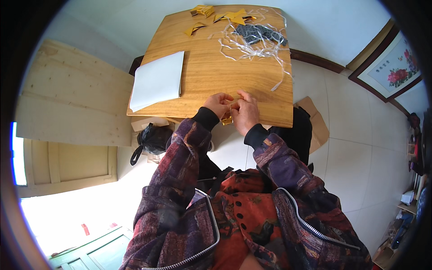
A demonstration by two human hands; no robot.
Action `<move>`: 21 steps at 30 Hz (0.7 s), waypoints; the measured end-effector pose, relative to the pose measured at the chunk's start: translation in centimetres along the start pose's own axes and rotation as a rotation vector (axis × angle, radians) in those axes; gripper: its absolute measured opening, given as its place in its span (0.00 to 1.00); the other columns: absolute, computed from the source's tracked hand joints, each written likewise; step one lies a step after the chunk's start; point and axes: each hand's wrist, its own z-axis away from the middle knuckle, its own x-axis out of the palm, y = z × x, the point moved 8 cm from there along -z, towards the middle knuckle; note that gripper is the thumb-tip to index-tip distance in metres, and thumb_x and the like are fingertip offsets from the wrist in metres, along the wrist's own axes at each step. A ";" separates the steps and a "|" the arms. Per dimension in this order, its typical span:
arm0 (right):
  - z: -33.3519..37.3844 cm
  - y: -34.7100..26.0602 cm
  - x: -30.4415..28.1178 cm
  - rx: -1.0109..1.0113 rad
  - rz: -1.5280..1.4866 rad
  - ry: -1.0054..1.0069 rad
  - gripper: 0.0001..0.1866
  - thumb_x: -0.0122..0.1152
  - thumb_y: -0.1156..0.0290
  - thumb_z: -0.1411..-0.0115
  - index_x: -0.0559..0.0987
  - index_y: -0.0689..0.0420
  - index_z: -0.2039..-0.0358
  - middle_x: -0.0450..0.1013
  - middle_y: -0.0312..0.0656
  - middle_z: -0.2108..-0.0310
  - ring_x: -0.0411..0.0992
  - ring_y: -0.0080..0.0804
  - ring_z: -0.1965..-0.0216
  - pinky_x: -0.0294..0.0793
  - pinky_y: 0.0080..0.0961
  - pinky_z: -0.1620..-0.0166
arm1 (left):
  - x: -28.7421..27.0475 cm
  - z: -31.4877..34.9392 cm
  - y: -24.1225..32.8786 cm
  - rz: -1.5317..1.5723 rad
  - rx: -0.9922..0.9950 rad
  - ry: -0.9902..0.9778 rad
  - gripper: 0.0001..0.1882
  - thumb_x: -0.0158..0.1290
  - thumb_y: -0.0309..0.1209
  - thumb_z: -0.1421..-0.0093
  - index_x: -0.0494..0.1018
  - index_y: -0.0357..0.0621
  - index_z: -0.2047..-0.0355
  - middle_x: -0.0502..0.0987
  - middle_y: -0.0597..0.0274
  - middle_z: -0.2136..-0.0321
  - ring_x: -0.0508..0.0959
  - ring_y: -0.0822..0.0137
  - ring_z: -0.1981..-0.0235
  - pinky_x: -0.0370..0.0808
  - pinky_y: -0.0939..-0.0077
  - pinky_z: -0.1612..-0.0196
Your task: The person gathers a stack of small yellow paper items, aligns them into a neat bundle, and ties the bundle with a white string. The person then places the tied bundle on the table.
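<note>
At the near edge of the wooden table, my left hand and my right hand meet with their fingers closed. Between them is a small shiny gold foil piece, whose lower end shows beneath the fingers; the rest is hidden. Both hands appear to grip it. A stack of white paper sheets lies left of my left hand. Toward the far right of the table, a tangle of white strings spreads around and over a dark grey patterned bundle. Beyond it lies a gold star.
More gold foil pieces rest at the far edge and a folded one nearer. Under the table's left side sits a black plastic bag; cardboard stands at the right. A framed flower picture leans by the right wall.
</note>
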 end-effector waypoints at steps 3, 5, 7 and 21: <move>0.1 -0.1 -0.1 -0.008 0.015 0.024 0.03 0.60 0.74 0.50 0.79 0.57 0.73 0.66 0.40 0.44 0.63 0.44 0.46 0.64 0.42 0.47 | 0.3 0.4 0.3 0.063 0.019 0.009 0.12 0.54 0.22 0.40 0.69 0.35 0.56 0.74 0.65 0.76 0.74 0.75 0.77 0.71 0.83 0.76; 0.1 -0.2 -0.2 -0.022 0.011 0.042 0.02 0.60 0.74 0.51 0.77 0.57 0.74 0.66 0.41 0.45 0.63 0.45 0.46 0.64 0.42 0.47 | 0.3 0.6 0.6 -0.043 0.062 0.056 0.10 0.52 0.21 0.42 0.71 0.35 0.58 0.75 0.64 0.75 0.75 0.74 0.77 0.72 0.82 0.75; 0.2 -0.2 -0.5 -0.056 -0.018 0.064 0.02 0.59 0.75 0.52 0.75 0.59 0.77 0.67 0.41 0.45 0.63 0.46 0.47 0.64 0.41 0.47 | 0.1 0.8 1.2 -0.176 0.122 0.111 0.09 0.51 0.21 0.44 0.73 0.35 0.61 0.76 0.63 0.75 0.75 0.73 0.76 0.73 0.81 0.74; -0.9 1.0 -1.6 -0.089 -0.379 -0.219 0.05 0.56 0.77 0.55 0.72 0.65 0.80 0.66 0.56 0.46 0.66 0.50 0.47 0.65 0.34 0.45 | 1.3 2.5 3.5 -0.631 0.275 0.100 0.13 0.55 0.27 0.52 0.75 0.41 0.63 0.75 0.63 0.80 0.74 0.68 0.78 0.72 0.74 0.73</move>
